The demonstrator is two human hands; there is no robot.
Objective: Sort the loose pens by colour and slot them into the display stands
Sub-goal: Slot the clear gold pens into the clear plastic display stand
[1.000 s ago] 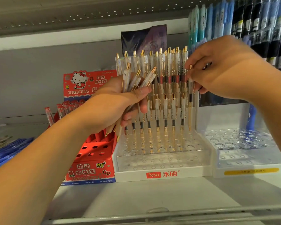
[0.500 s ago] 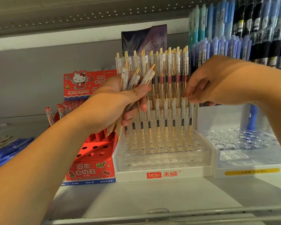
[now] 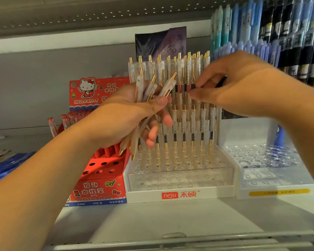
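My left hand grips a bundle of loose white pens with gold clips, tips pointing down, in front of the clear tiered stand marked "hesu". Two rows of the same white-and-gold pens stand upright in its slots; the front tiers show bare holes. My right hand hovers in front of the back row, fingers reaching left toward the bundle's tops. It is blurred and no pen shows in its fingers.
A red Hello Kitty stand with red pens sits left of the clear stand. A second clear stand with bare holes sits on the right. Blue and black pens hang at top right. Blue pens lie far left. A shelf rail runs along the front.
My right hand lowered a pen into the right end of the front row, let it go, then moved up and left toward the bundle. My left hand stayed in place.
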